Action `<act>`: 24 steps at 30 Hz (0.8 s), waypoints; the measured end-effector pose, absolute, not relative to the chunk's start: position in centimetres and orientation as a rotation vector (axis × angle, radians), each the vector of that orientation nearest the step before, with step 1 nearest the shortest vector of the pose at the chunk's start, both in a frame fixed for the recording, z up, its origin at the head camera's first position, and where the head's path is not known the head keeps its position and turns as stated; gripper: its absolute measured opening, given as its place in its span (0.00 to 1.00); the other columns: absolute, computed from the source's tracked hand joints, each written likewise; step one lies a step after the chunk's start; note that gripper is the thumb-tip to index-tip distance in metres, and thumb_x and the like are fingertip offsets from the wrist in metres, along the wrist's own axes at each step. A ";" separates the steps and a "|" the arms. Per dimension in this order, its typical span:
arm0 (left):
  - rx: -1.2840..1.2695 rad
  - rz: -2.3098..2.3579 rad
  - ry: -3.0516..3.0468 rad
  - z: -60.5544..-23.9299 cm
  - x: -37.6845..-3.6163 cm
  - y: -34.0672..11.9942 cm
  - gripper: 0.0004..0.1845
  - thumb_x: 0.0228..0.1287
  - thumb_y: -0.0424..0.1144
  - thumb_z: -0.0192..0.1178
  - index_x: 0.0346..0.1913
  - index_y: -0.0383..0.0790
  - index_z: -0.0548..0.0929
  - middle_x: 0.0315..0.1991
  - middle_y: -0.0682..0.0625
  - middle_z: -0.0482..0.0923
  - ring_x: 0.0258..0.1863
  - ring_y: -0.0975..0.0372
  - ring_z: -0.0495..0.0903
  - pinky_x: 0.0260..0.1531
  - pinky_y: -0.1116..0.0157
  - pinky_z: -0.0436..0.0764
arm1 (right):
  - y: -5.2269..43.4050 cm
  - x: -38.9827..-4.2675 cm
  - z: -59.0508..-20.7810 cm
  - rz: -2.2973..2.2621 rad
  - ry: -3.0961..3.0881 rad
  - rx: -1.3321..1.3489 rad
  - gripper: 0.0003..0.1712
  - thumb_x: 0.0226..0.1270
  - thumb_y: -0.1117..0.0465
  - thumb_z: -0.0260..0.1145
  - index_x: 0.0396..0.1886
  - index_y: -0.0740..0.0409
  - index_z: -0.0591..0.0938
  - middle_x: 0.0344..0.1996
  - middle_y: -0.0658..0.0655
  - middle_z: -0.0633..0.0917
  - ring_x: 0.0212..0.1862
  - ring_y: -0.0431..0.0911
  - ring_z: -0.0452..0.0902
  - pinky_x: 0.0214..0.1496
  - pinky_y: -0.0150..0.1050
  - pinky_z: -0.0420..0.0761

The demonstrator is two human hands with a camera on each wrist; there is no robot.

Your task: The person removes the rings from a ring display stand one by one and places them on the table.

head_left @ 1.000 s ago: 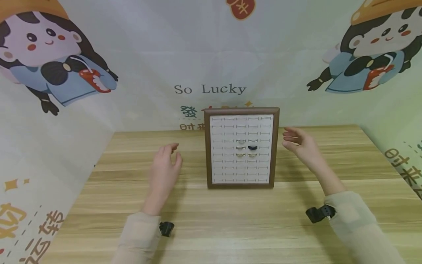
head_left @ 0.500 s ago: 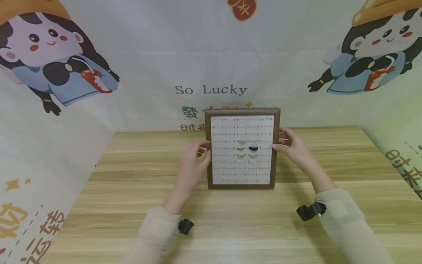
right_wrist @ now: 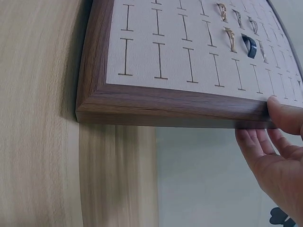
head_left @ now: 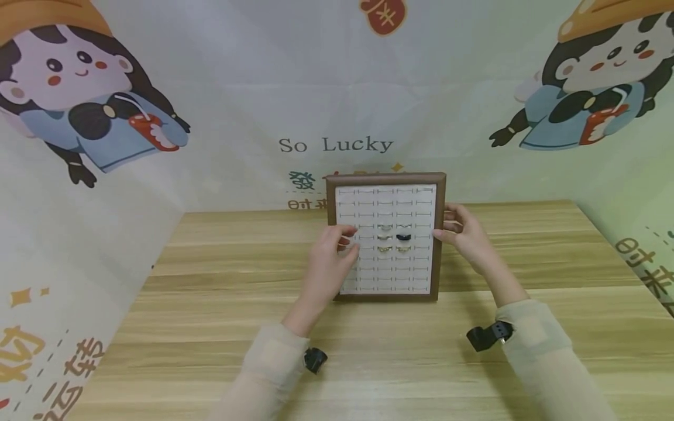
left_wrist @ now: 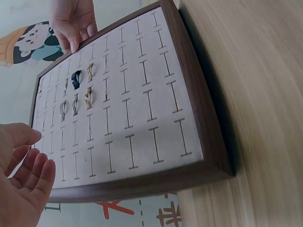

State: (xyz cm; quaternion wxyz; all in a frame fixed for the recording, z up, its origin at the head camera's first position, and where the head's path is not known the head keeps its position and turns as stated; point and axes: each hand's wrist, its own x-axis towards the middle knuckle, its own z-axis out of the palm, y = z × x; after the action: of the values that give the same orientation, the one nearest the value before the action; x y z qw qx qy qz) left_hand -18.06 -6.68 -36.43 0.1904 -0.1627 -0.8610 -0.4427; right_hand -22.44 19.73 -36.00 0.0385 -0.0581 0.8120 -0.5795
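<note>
A ring display board [head_left: 387,178] with a brown wooden frame and a white slotted pad stands upright on the table. Several rings sit in its middle slots: a black ring [head_left: 403,237], gold rings [left_wrist: 88,97] and silver rings [left_wrist: 63,109]. My right hand [head_left: 471,240] holds the frame's right edge, thumb on the front and fingers behind. In front of the board's left part is my left hand [head_left: 329,257], thumb and fingers loosely curved and apart, with nothing between them. It covers part of the frame's left side and some slots.
The wooden table [head_left: 221,304] reaches back to a printed cloth backdrop [head_left: 337,105] close behind the board. Similar cloth hangs at both sides. A black wrist camera [head_left: 315,360] sits by the left sleeve, another camera [head_left: 487,336] by the right.
Both hands have moved inward to the board. My right hand has taken hold of the right edge; my left has passed over the left edge toward the slots. The board and rings stay put.
</note>
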 end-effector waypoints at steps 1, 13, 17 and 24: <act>-0.462 -1.252 -2.420 -36.5 -18.1 -6.5 0.14 0.65 0.22 0.65 0.53 0.26 0.82 0.49 0.35 0.83 0.45 0.47 0.84 0.50 0.55 0.87 | 19.7 -22.4 -36.0 -1.772 2.493 -0.179 0.39 0.76 0.72 0.59 0.80 0.74 0.53 0.72 0.77 0.65 0.74 0.69 0.66 0.55 0.24 0.77; -0.492 -1.127 -2.438 -36.7 -18.7 -4.4 0.12 0.67 0.25 0.66 0.51 0.30 0.84 0.49 0.40 0.85 0.45 0.51 0.85 0.47 0.60 0.87 | 19.6 -22.4 -36.2 -1.756 2.512 -0.193 0.38 0.77 0.71 0.58 0.80 0.73 0.53 0.73 0.78 0.64 0.75 0.70 0.62 0.76 0.61 0.69; -0.493 -1.093 -2.448 -36.7 -18.9 -3.9 0.11 0.68 0.27 0.66 0.51 0.32 0.85 0.50 0.41 0.86 0.45 0.52 0.85 0.47 0.59 0.87 | 19.6 -22.4 -36.1 -1.758 2.516 -0.196 0.39 0.77 0.72 0.58 0.80 0.74 0.52 0.74 0.79 0.63 0.76 0.72 0.61 0.77 0.63 0.67; -0.480 -1.000 -2.500 -37.1 -19.5 -3.4 0.12 0.68 0.29 0.67 0.52 0.34 0.85 0.50 0.43 0.87 0.44 0.54 0.85 0.43 0.60 0.87 | 19.6 -22.2 -36.0 -1.765 2.514 -0.200 0.38 0.76 0.73 0.58 0.79 0.75 0.52 0.73 0.80 0.64 0.75 0.73 0.61 0.76 0.64 0.67</act>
State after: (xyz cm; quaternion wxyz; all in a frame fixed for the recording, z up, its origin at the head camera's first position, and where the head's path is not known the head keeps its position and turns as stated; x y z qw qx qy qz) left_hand -19.46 -3.45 -37.07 0.2017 -0.1719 -0.8953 -0.3581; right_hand -22.24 19.61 -36.00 0.0316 -0.0648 0.8163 -0.5732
